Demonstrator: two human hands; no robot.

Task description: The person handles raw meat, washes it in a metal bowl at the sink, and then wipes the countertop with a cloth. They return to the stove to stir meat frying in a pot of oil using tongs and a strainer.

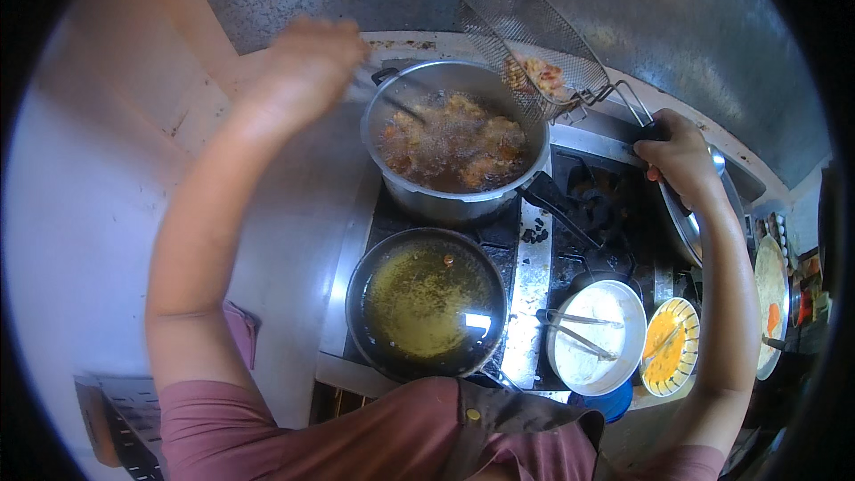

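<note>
My right hand (682, 155) grips the black handle of a wire-mesh fry basket (534, 27). The basket is tilted above the right rim of a large aluminium pot (454, 204), with some battered food pieces (544, 77) in its lower part. In the pot, several battered pieces (494, 147) fry in bubbling oil. My left hand (317, 63), blurred, is raised at the pot's upper left. It is closed around a thin utensil (403, 109), whose dark shaft reaches down into the oil; its tip is hidden.
A frying pan (427, 300) of yellowish oil sits on the gas stove (534, 267) in front of the pot. To its right are a white bowl (588, 374) of white powder with metal tongs (581, 334), and a fluted dish (668, 347) of orange-yellow liquid. The pot's black handle (558, 207) juts rightward.
</note>
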